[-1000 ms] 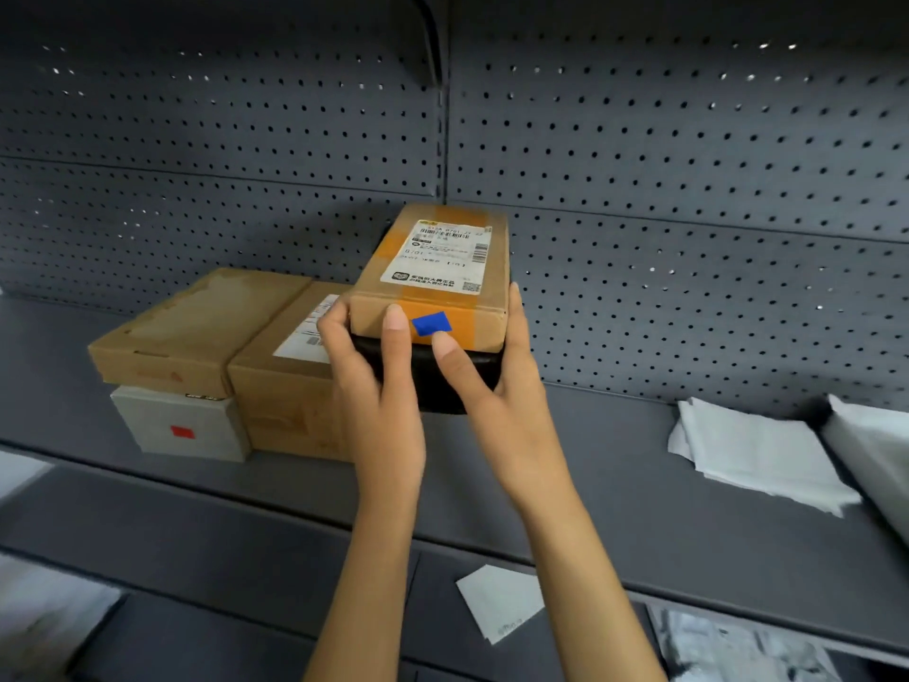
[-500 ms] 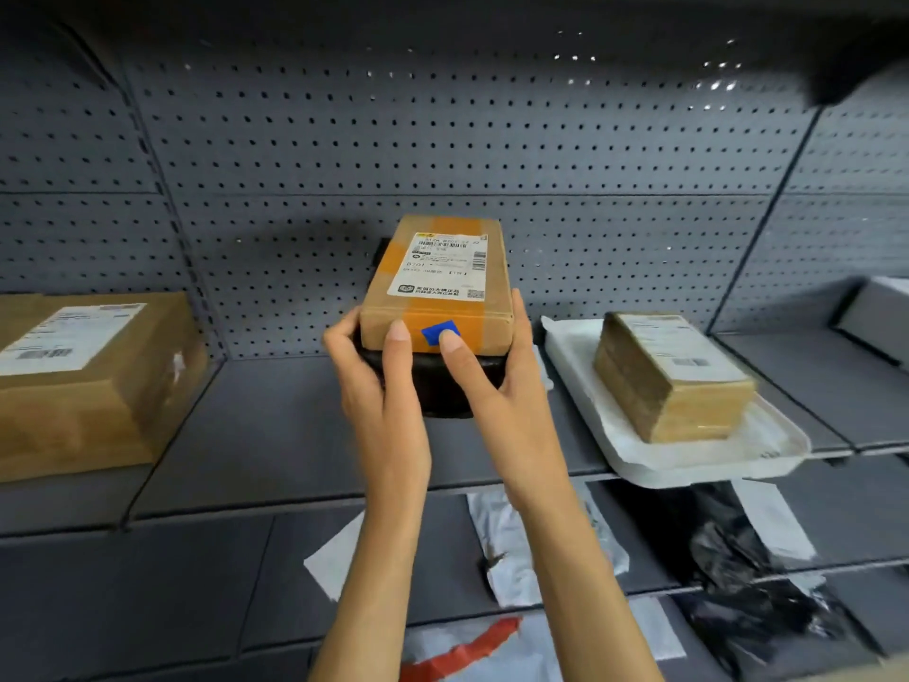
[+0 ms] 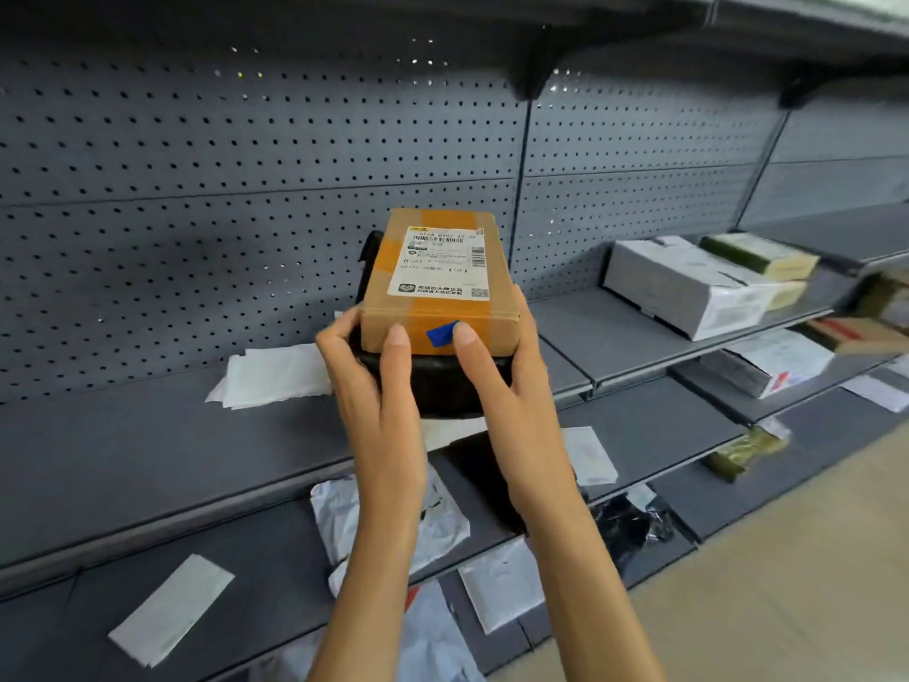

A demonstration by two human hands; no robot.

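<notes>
You are holding a two-piece stack in the air in front of the grey shelf [image 3: 147, 460]: a cardboard box [image 3: 438, 297] lying on a black parcel [image 3: 442, 386]. Your left hand [image 3: 378, 415] grips the stack's left side and your right hand [image 3: 511, 411] grips its right side. On each hand the fingers curl round the flank and the thumb presses on the box's near face, one on either side of the blue tag [image 3: 441, 333]. The fingertips on the far side are hidden.

The step appears to be placing the stack on the shelf. Recommended procedure:

1. Choose bare shelf. A white sheet [image 3: 275, 376] lies just left of the stack, and a white carton [image 3: 688, 287] stands well apart on the right.
2. Hold the stack level. Nothing visible fastens the box to the parcel, so a tilt may slide the box off.
3. Lower the stack until the parcel's underside bears on the shelf, then push it toward the far panel.
4. Slide the fingers out first and lift the thumbs last.
5. Leave the shipping label [image 3: 442, 263] facing up.
</notes>
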